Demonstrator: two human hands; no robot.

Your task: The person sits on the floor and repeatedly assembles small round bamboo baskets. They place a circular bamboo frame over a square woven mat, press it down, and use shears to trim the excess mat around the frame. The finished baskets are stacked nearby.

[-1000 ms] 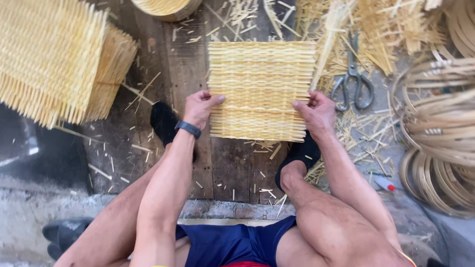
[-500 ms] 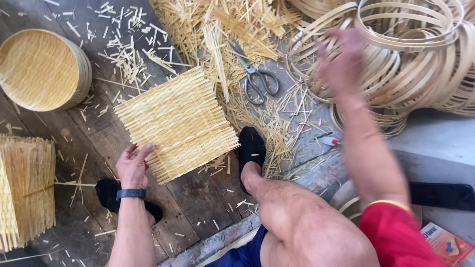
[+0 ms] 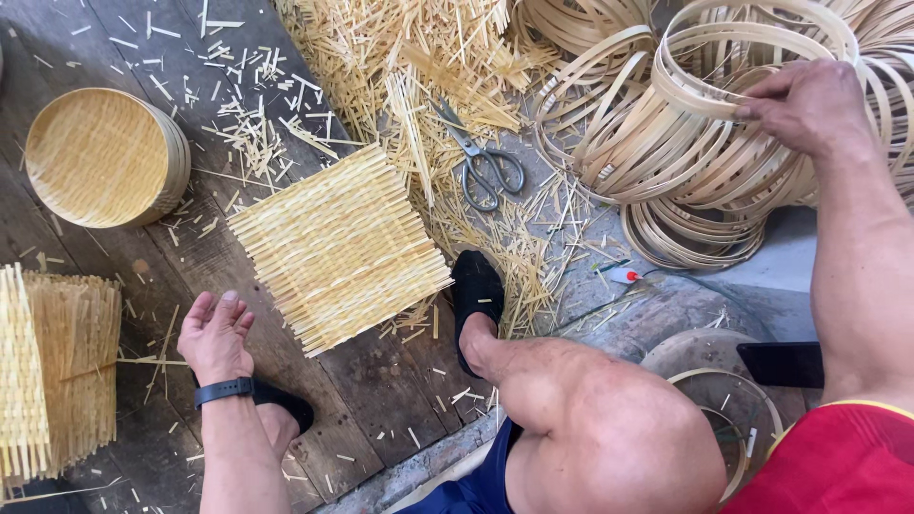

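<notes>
A square woven bamboo mat (image 3: 338, 249) lies flat on the dark wooden floor between my feet. My left hand (image 3: 217, 336) hovers open just off its lower left corner, palm up, a dark watch on the wrist. My right hand (image 3: 809, 103) is up at the far right, fingers pinched on a bamboo hoop (image 3: 752, 57) at the top of a heap of hoops. My right foot in a black shoe (image 3: 476, 295) rests by the mat's right corner.
Scissors (image 3: 486, 164) lie among bamboo offcuts (image 3: 428, 67) beyond the mat. A stack of round woven trays (image 3: 103, 157) stands at the left. Stacked square mats (image 3: 52, 376) sit at the lower left. A round wooden form (image 3: 709, 381) is by my right knee.
My right hand let go of the mat, swung out to the right and took hold of a hoop on the heap. My left hand came off the mat's edge. My view turned right.
</notes>
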